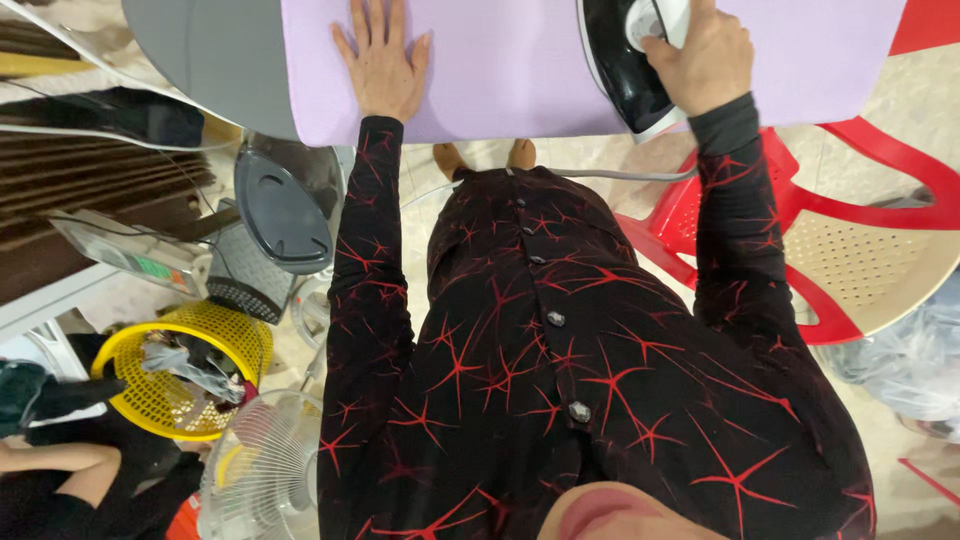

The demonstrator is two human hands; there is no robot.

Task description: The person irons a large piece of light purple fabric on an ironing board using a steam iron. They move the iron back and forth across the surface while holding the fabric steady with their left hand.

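1. Left hand [383, 62] – arm straight, palm flat, fingers spread on the lilac cloth [510, 75].
2. Right hand [706, 58] – fingers wrapped around the iron [626, 70], which rests on the cloth's right part.

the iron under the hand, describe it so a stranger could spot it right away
Start at the lilac cloth spread over the board at the top. At its right end the right hand grips the iron, black with a white edge. The other, grey iron sits off the cloth, lower left, untouched.
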